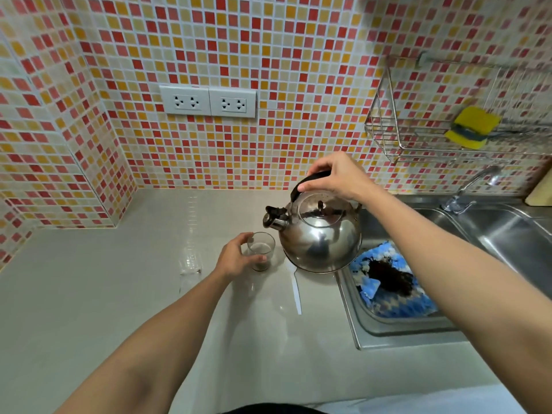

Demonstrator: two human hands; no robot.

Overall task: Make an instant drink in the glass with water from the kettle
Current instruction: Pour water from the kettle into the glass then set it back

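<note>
Steel kettle [321, 234] handle hidden under right hand [334, 177] grip; left hand [236, 258] grips glass [261, 251].

The counter [89, 294] lies bare across the lower left of the frame. At centre the glass [260, 251] and kettle [321, 234] stand close together, with a white spoon [296, 291] just below. The sink [388, 339] and cloth [391, 282] fill the right.
</note>
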